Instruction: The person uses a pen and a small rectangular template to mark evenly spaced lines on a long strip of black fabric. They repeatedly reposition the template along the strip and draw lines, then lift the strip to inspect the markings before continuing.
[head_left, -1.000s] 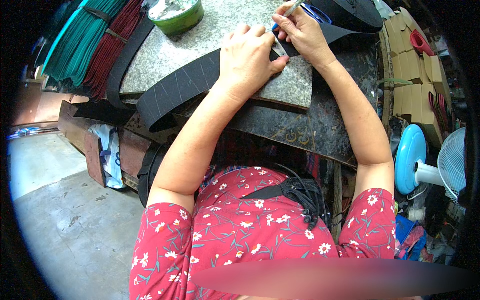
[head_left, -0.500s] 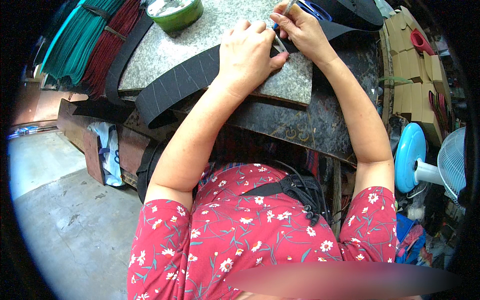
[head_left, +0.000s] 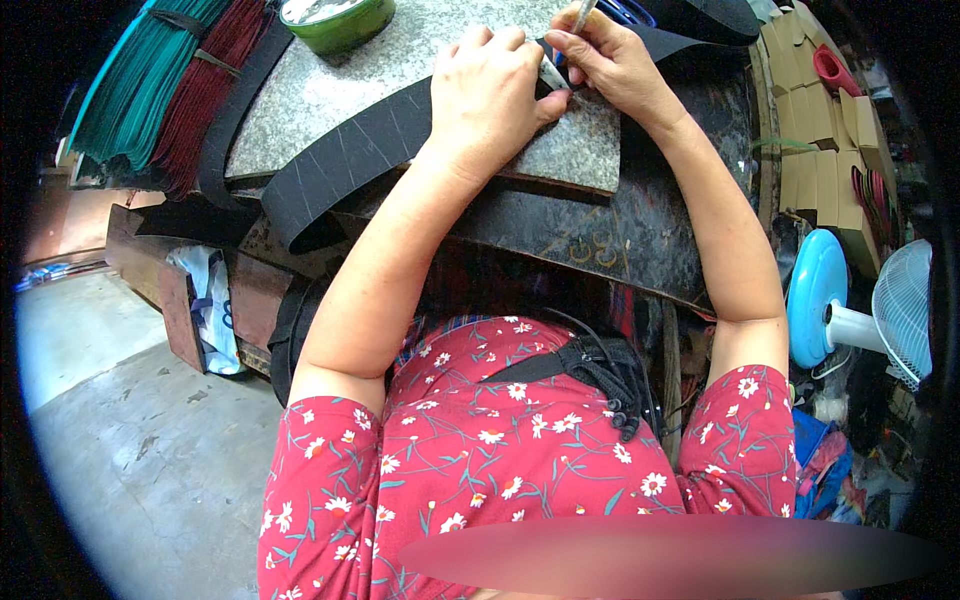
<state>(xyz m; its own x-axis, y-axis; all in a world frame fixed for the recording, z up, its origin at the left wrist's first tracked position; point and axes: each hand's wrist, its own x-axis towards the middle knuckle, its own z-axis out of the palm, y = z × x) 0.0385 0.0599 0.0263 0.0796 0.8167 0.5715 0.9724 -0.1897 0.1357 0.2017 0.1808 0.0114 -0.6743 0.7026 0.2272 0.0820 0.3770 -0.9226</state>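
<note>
A long black strip of material (head_left: 350,150) runs across the grey speckled board, with thin pale lines marked across it at intervals. My left hand (head_left: 487,105) lies over it, fingers curled and thumb stretched to the right. Between thumb and fingers it holds a short pale flat piece (head_left: 553,75) against the strip; most of that piece is hidden. Close on the right, my right hand (head_left: 607,62) pinches a slim pale pen (head_left: 584,14), its upper end tilted away. The pen's tip is hidden by the fingers.
A green tub (head_left: 340,25) of white stuff stands on the board (head_left: 590,150). Teal and dark red bundles (head_left: 150,80) lie at the far left. Blue-handled scissors (head_left: 628,12) lie beyond my right hand. A fan (head_left: 830,300) and cardboard boxes (head_left: 825,185) stand at the right.
The whole view has shifted slightly, so the board and hands sit a little further left and up. Both hands keep nearly the same grip and place on the strip.
</note>
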